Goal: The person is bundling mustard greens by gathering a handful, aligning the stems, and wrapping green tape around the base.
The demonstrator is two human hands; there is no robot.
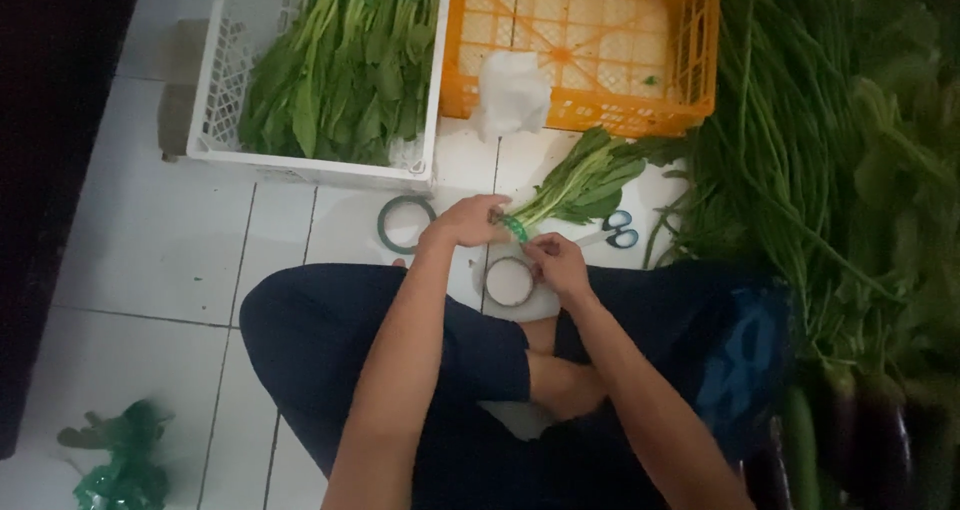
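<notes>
Green leafy bunch (585,182), light, limp and easily bruised, lying over the white floor (150,230) before the knees, best held at its stems where left hand (468,222) and right hand (556,263) fingers pinch green tape (516,229).

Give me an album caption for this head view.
Both hands, left and right, hold a greens bunch over a tape roll.

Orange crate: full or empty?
Nearly empty. The orange crate shows its bare lattice bottom, with only a white bag draped over its near rim, while the white crate beside it holds bundled greens.
</notes>
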